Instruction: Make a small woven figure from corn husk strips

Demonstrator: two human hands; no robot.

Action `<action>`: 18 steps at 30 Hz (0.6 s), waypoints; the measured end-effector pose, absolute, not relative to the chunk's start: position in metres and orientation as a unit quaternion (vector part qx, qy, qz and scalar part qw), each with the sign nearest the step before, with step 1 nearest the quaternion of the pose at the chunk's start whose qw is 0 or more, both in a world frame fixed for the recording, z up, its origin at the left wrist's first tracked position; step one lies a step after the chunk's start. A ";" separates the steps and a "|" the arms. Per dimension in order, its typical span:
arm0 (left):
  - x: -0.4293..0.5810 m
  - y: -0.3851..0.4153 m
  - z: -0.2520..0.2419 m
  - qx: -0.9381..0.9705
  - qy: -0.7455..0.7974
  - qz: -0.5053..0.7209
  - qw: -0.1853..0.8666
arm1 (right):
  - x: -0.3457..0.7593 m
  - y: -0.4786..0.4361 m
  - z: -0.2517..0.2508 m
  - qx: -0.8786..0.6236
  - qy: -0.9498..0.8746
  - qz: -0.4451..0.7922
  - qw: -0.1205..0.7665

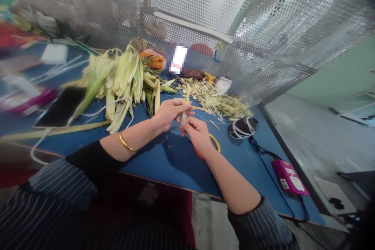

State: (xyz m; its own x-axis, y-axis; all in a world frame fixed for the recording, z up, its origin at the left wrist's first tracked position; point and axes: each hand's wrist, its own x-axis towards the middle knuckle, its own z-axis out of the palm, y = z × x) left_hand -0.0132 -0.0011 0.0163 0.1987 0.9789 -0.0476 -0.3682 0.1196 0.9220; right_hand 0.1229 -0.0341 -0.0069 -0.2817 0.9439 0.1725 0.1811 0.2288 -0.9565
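Both my hands meet over the middle of the blue table [164, 164]. My left hand [169, 112], with a gold bangle on its wrist, is closed round a narrow pale-yellow leaf strip [185, 103] that stands nearly upright. My right hand [198, 133] pinches the same strip from below, fingers pressed together. Under my right wrist lies a yellow and red ring [216, 145]. A heap of green and yellow leaves [123, 76] lies just left of my hands.
Leaf trimmings [216, 101] are piled behind my hands by the perforated metal screen [234, 27]. A spool of dark thread [243, 127] sits to the right, a pink device [288, 177] with a black cable near the right edge. A black phone [63, 107] lies left.
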 end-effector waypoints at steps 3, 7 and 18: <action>-0.015 -0.001 0.019 0.410 0.376 0.518 0.650 | 0.124 -0.041 0.002 -0.398 -0.712 0.435 0.382; -0.015 -0.001 0.020 0.403 0.392 0.510 0.651 | 0.125 -0.044 0.009 -0.365 -0.752 0.422 0.350; -0.018 0.001 0.021 0.427 0.407 0.472 0.655 | 0.136 -0.022 0.009 -0.463 -0.546 0.389 0.580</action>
